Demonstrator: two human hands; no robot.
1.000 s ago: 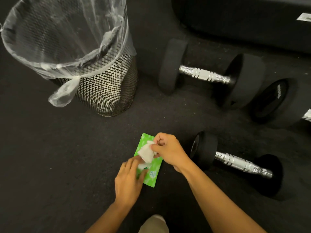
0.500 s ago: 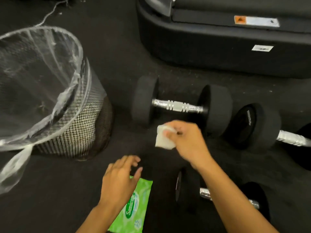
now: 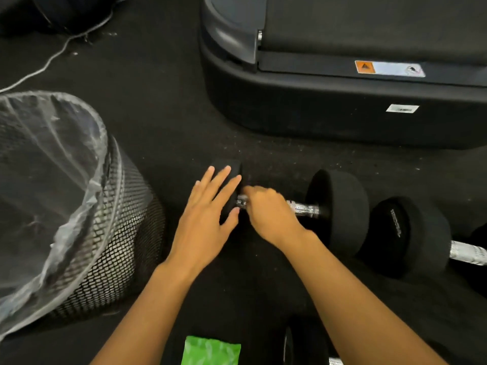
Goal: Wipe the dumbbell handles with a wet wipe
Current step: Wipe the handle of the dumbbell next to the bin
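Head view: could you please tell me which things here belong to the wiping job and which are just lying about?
Job: dumbbell, its handle, right hand, left hand, wipes pack.
Lying about: bin, treadmill, cable.

The right hand (image 3: 268, 210) is motion-blurred and covers most of the handle (image 3: 303, 208); no wipe shows under it. The left hand (image 3: 208, 214) hides much of that dumbbell's left head (image 3: 232, 167). The green pack (image 3: 210, 350) and near dumbbell (image 3: 303, 346) are cut by the bottom edge, the right dumbbell (image 3: 405, 233) by the right edge, and the bin (image 3: 118, 233) by the left.
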